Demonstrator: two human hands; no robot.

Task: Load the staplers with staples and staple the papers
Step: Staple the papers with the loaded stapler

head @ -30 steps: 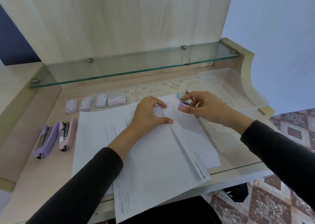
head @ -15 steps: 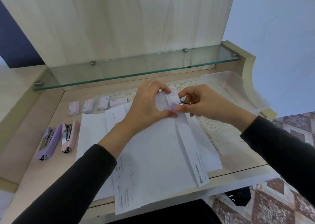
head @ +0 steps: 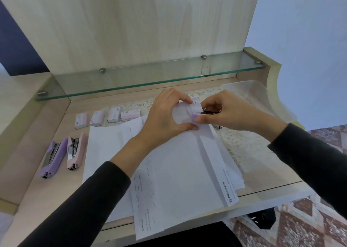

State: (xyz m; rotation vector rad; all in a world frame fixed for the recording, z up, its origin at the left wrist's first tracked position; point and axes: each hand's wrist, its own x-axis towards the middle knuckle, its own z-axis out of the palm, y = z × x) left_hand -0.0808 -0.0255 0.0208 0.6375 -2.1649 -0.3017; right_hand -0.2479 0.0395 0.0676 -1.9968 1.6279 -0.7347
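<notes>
Nearest the desk (head: 28,171) edge, the papers (head: 178,171) were seen lying in a loose, fanned stack, their lower ends overhanging it; to the left, a lilac spare (head: 53,156) and a pink spare (head: 77,151) were laid side by side, both apart from the stack; farther in, the top corner of the sheets was pinched between the thumb and curled fingers of the left hand (head: 163,119), while a lilac stapler (head: 194,115) was gripped by the right hand (head: 231,115) with its mouth set at that corner. The stapling step was judged to be in hand; for a clean result, the sheet edges would need to be squared by the left hand before any squeeze; the corner would need to be pushed fully into the mouth; the left fingertips should be kept off the line of the staple; the press should be given firmly and in one stroke, since the folded strip on top could be caught askew. Beyond the hands, four staple boxes (head: 114,114) were ranged in a row, all closed, so that their contents could not be told; at the far right a clear tray (head: 266,94) was set, and nothing could be made out inside it.
</notes>
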